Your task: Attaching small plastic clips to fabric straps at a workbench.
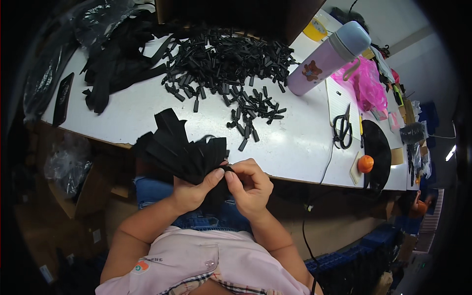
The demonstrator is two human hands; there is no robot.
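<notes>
– Pink shirt front nearest in the head view, the only view. Next outward?
– Both hands, just off the white table's near edge. Left hand grips a fanned sheaf of black strips, thumb pressed on it.
– Right hand?
– Thumb and forefinger pinched together on the sheaf's edge, right beside the left thumb; other fingers curled. Cannot tell whether a small part is in that pinch.
– Progress?
– Under way, I judge. Strips gathered in the left hand; no finished piece that I can make out.
– Remaining?
– Plenty, by my estimate: a big heap of small black parts lies loose on the table, with a lesser scatter nearer the hands. More black material lies to the left. Count not attempted.
</notes>
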